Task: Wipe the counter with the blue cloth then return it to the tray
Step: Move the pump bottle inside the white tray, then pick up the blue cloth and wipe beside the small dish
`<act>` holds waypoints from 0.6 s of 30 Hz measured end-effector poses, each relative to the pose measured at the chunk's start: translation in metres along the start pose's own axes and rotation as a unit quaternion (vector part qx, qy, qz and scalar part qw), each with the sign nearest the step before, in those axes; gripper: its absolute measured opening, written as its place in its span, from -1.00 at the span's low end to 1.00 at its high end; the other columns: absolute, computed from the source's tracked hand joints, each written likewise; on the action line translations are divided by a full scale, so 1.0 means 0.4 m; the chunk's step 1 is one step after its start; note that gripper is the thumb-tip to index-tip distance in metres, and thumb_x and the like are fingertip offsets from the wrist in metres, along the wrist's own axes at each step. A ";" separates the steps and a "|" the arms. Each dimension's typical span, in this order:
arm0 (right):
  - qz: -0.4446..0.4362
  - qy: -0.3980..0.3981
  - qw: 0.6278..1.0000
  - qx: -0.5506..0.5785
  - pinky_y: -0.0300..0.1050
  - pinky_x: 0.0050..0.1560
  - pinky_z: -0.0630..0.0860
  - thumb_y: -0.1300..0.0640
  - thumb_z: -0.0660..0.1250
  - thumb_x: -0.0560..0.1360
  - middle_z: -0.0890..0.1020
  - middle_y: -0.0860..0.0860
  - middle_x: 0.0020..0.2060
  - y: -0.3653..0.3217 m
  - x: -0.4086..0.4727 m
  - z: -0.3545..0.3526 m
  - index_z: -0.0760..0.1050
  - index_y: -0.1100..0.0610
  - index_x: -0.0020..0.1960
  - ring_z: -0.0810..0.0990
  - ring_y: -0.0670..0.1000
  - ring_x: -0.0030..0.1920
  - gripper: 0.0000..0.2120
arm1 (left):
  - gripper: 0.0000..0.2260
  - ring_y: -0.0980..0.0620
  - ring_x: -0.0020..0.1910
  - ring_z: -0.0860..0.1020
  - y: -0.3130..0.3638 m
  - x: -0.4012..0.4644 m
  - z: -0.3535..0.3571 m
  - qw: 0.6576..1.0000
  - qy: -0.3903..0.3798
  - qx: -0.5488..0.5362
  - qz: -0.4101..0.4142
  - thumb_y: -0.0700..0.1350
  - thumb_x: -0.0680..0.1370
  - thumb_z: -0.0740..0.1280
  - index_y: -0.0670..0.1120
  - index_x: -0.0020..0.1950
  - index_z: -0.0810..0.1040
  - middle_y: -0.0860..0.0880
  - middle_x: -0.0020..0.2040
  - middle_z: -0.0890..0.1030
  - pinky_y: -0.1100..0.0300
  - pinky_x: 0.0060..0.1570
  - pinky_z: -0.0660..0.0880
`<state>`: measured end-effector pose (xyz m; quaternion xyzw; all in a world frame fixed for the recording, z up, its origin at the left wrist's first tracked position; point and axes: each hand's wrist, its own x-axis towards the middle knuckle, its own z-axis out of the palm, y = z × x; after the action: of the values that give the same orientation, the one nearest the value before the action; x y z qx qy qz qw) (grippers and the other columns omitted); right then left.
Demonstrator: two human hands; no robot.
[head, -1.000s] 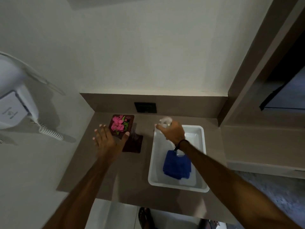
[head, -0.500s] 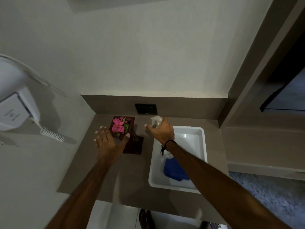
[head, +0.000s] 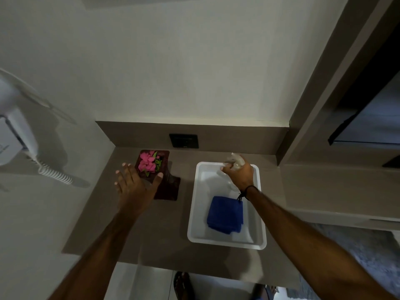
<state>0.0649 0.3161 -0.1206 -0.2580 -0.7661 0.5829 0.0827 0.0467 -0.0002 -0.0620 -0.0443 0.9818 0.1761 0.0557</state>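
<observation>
Fingers [head: 226, 167] of the right hand [head: 239, 176] are curled around a translucent spray bottle [head: 236, 161], held over the far end of the tray, with the nozzle pointing away toward the back wall; the grip looks closed on it, though the bottle's body is mostly hidden behind the hand. Over on the other side, the left hand [head: 135, 185] is spread flat and open, holding nothing, above the bench just in front of the flower holder; whether the palm touches the surface cannot be told.

As for the task, it looks barely begun. The brown bench [head: 121, 230] shows no cloth on it and no clear sign of wiping, so my reading is that the wipe and the return are both still to come, and the spray bottle may be a preparatory step.

Next in size, the white tray [head: 192, 213] sits on the right part of the bench, and the blue cloth [head: 225, 215] lies folded in its near half, untouched, well apart from both hands. The far half of the tray appears bare beneath the bottle.

Smaller again, a dark square holder [head: 165, 156] stands near the back wall with pink flowers [head: 147, 163] and a few green leaves in it.
</observation>
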 end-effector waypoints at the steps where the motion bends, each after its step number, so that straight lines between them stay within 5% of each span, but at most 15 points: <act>1: -0.001 -0.006 1.000 -0.001 0.00 0.24 0.60 0.18 0.59 0.37 0.70 0.12 0.09 0.005 -0.004 -0.004 0.53 0.14 0.28 0.67 0.11 0.13 -0.48 | 0.15 -0.28 0.63 -0.16 -0.001 0.004 0.000 1.000 0.002 -0.004 -0.001 0.59 0.30 -0.09 -0.21 0.63 -0.15 -0.24 0.66 -0.12 -0.25 0.56 -0.14; 5: 0.005 -0.005 1.000 -0.029 -0.54 -0.08 0.44 0.06 0.65 0.30 0.56 -0.09 0.17 0.025 -0.023 -0.025 0.51 0.02 0.28 0.54 -0.02 0.19 -0.40 | 0.18 -0.29 0.63 -0.15 -0.008 0.014 0.007 1.000 0.004 -0.011 -0.005 0.61 0.27 -0.10 -0.21 0.62 -0.15 -0.24 0.66 -0.11 -0.25 0.55 -0.14; 10: 0.108 -0.009 0.989 -0.103 0.07 0.22 0.59 -0.08 0.70 0.14 0.53 0.10 0.33 0.090 -0.093 -0.045 0.32 0.16 0.43 0.56 0.14 0.27 -0.01 | 0.16 -0.32 0.63 -0.11 -0.017 0.020 0.015 1.000 0.010 -0.007 0.000 0.60 0.30 -0.06 -0.21 0.62 -0.14 -0.27 0.66 -0.08 -0.28 0.54 -0.10; 14: 0.127 -0.091 0.955 -0.251 -0.05 -0.02 0.61 -0.19 0.63 0.18 0.54 0.09 0.14 0.150 -0.173 -0.030 0.38 0.17 0.24 0.58 0.12 0.11 -0.19 | 0.15 -0.31 0.63 -0.10 -0.018 0.026 0.023 1.000 0.016 -0.017 -0.006 0.61 0.32 -0.04 -0.21 0.62 -0.12 -0.27 0.66 -0.06 -0.28 0.54 -0.08; 18: 0.142 -0.153 0.933 -0.292 -0.05 0.09 0.59 -0.06 0.60 0.29 0.54 0.15 0.22 0.163 -0.185 0.001 0.41 0.23 0.29 0.58 0.14 0.18 -0.28 | 0.09 -0.30 0.63 -0.09 -0.014 0.024 0.026 0.999 0.023 -0.023 -0.010 0.54 0.39 0.07 -0.22 0.62 -0.10 -0.26 0.66 -0.05 -0.26 0.55 -0.09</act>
<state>0.1471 0.2917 -0.1687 -0.2847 -0.8612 0.3717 -0.1979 0.0387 -0.0025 -0.0749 -0.0598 0.9780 0.1970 0.0337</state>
